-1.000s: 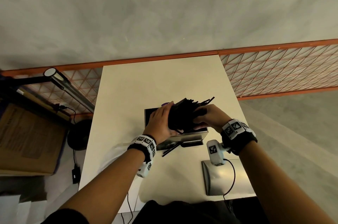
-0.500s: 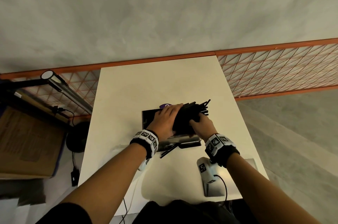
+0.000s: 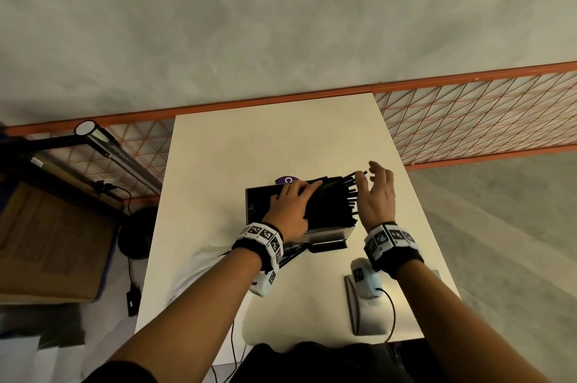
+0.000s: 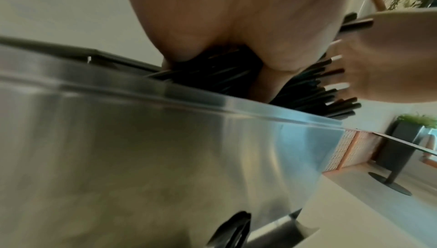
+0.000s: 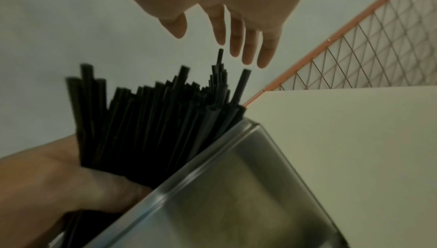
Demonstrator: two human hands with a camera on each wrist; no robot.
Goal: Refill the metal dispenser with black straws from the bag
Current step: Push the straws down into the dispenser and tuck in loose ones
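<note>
1. A shiny metal box with an open top, the dispenser [image 3: 331, 231], is sitting in the middle of a flat, pale cream table [image 3: 237, 145].
2. A big bunch of thin black plastic straws [image 3: 334, 204] is lying across the open top of the dispenser, and the straw ends are sticking out past its right side.
3. The person's left hand [image 3: 288, 211] is resting on top of the straws, with the fingers lying long over the bunch and the thumb [image 5: 113, 194] tucking under it, so the hand is holding the straws.
4. The person's right hand [image 3: 376, 195] is hanging just beside the poking-out straw ends, with its fingers [image 5: 246, 46] straight and spread, holding nothing.
5. In the left wrist view, a few straw tips are looking like they are touching the right hand, but the picture is blurry, so it is hard to tell.
6. A few more black straws [image 3: 292, 254] are lying on the table at the front of the dispenser, partly hiding under the left wrist.
7. A flat grey metal piece [image 3: 365, 317] is lying on the near right part of the table.
8. A purple round thing [image 3: 285, 179] is peeking out behind the dispenser.
9. An orange wire fence [image 3: 477, 120] is running along the far edge of the table.
</note>
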